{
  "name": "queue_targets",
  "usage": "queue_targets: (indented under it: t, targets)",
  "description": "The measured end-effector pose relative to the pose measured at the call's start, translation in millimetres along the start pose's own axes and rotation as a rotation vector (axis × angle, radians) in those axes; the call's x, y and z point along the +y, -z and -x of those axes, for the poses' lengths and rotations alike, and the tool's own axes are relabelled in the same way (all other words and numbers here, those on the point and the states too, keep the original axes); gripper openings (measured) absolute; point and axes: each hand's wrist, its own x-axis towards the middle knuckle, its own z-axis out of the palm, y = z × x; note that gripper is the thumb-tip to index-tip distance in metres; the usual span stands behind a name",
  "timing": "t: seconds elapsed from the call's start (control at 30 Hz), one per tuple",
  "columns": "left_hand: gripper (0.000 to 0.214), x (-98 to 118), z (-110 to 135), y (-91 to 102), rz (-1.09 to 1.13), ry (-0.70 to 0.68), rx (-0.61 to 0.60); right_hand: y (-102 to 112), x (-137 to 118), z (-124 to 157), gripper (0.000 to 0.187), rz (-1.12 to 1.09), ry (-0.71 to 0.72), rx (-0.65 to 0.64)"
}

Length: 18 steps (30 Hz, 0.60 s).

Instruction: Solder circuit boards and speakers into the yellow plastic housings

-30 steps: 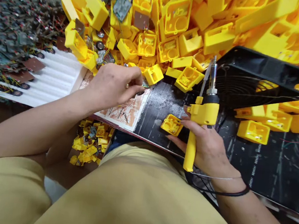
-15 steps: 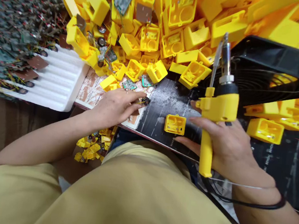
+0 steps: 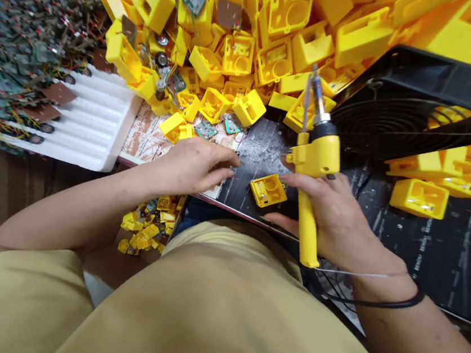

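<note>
My right hand (image 3: 324, 220) is shut around the grip of a yellow soldering iron (image 3: 316, 157), whose metal tip points up and away. Just left of those fingers, a square yellow plastic housing (image 3: 268, 190) lies on a black work mat (image 3: 259, 151), open side up. My left hand (image 3: 194, 166) hovers over the mat's left edge, fingers stretched toward the housing but apart from it. Nothing shows between its fingertips, and a small yellow part (image 3: 175, 127) lies beyond them.
A large heap of yellow housings (image 3: 254, 48) rises beyond the mat. Wired green circuit boards (image 3: 25, 45) pile up at far left beside a white foam tray (image 3: 97, 124). A black fan (image 3: 395, 121) stands at right. Loose yellow parts (image 3: 147, 226) lie below the bench edge.
The small dark component at my left fingertips no longer shows. My left hand has shifted slightly toward the housing, and the soldering iron has swung left with my right hand.
</note>
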Motion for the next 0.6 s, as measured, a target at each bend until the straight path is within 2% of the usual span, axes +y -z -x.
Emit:
queue_targets:
  t: [0.1,0.23,0.37,0.47,0.53,0.6]
  targets:
    - [0.025,6,0,-1.6,-0.16,-0.06,-0.047,-6,4,-5,0.039,-0.103,0.061,-0.036]
    - [0.02,5,2,-12.6,-0.291,-0.089,-0.028,-15,-1,-2,0.037,-0.021,0.037,0.031]
    - [0.022,0,3,-21.2,-0.159,-0.114,0.04,-26,-12,1,0.042,0.092,-0.038,0.169]
    - [0.024,0,2,-23.1,-0.06,-0.125,0.076,-29,-19,-3,0.051,0.075,-0.082,0.243]
    - [0.022,2,1,-22.8,0.032,-0.124,0.092,-20,-22,-2,0.051,0.034,-0.115,0.308]
    - [0.017,5,1,-22.2,0.16,-0.1,0.099,-2,-23,6,0.042,0.002,-0.147,0.362]
